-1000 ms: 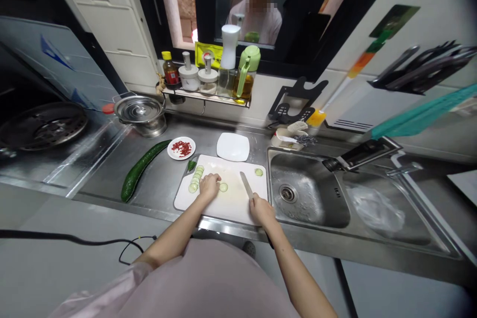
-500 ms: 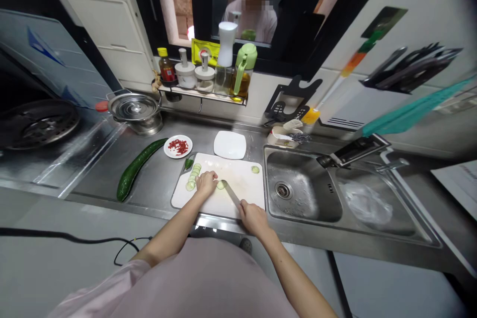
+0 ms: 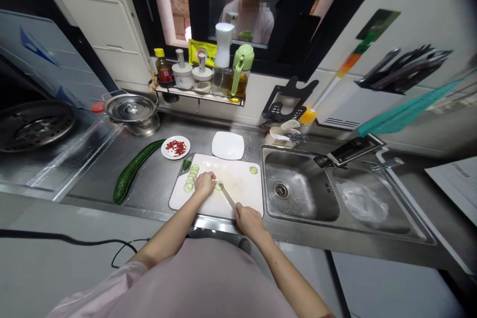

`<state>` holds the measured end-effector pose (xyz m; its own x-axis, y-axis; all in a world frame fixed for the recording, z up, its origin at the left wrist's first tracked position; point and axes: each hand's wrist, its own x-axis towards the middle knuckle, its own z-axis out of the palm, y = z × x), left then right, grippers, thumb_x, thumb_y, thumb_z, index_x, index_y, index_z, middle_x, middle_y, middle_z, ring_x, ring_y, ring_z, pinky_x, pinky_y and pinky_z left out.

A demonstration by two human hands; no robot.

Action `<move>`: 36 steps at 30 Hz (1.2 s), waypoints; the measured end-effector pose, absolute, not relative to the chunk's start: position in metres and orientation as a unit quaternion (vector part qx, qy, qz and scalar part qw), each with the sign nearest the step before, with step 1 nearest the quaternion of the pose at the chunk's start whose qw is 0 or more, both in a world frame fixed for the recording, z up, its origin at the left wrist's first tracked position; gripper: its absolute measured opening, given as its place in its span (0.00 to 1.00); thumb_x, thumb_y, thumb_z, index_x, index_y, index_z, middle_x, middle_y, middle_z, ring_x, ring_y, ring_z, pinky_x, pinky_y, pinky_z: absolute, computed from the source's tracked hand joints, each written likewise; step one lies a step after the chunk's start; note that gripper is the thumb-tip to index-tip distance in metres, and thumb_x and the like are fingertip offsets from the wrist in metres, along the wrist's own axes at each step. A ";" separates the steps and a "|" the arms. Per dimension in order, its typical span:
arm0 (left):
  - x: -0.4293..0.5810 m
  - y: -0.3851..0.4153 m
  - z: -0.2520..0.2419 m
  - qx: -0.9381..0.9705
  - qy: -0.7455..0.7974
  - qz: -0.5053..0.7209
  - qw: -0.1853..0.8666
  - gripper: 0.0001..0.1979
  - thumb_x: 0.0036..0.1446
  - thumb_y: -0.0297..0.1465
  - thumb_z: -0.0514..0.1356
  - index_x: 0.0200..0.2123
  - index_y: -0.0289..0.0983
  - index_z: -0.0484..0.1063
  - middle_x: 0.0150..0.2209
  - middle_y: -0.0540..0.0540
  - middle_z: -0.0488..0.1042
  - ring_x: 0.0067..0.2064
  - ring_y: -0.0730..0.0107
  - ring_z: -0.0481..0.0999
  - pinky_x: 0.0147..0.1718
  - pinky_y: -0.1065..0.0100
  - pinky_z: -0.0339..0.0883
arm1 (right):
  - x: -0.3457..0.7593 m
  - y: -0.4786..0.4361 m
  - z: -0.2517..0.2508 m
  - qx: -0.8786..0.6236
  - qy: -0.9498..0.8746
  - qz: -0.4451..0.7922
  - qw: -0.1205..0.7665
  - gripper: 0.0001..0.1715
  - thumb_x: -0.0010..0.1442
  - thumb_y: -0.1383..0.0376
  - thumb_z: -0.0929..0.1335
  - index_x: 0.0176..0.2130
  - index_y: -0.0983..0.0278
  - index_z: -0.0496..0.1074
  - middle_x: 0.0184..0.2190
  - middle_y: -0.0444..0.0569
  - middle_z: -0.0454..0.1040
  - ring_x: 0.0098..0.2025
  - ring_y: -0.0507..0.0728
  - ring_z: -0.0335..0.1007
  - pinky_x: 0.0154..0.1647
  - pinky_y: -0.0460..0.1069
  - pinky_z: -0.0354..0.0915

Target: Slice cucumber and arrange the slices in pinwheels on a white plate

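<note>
My right hand (image 3: 249, 219) is wrapped round the handle of a kitchen knife (image 3: 228, 198), its blade pointing forward and left over the white cutting board (image 3: 242, 194). The tip of the blade meets a round cucumber slice (image 3: 219, 185) lying on the board. My left hand (image 3: 204, 184) rests palm down just left of that slice, fingers bent and somewhat apart. Beside its outer edge runs an overlapping row of cucumber slices (image 3: 189, 186). Another small piece of cucumber (image 3: 253, 170) lies at the board's far right corner, and a dark green end piece (image 3: 187, 164) at the far left.
A long whole cucumber (image 3: 128, 174) lies left of the board. Behind the board stand a plate of chopped red pieces (image 3: 175, 155) and a white square dish (image 3: 228, 153). The sink (image 3: 309, 203) adjoins on the right; a lidded steel pot (image 3: 139, 126) stands back left.
The whole view has shifted slightly to the left. My hands, the knife and the slices keep nearly the same places on the board.
</note>
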<state>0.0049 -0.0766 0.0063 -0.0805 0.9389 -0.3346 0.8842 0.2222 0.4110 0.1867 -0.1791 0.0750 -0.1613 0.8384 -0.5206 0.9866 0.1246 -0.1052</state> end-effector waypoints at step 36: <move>0.004 -0.072 0.003 0.625 0.730 0.052 0.273 0.08 0.54 0.35 0.60 0.39 0.44 0.74 0.43 0.46 0.77 0.49 0.58 0.72 0.50 0.58 0.55 | 0.181 -0.163 0.073 0.598 0.742 -0.229 0.197 0.19 0.66 0.68 0.54 0.51 0.66 0.65 0.42 0.61 0.77 0.47 0.62 0.74 0.42 0.53 0.64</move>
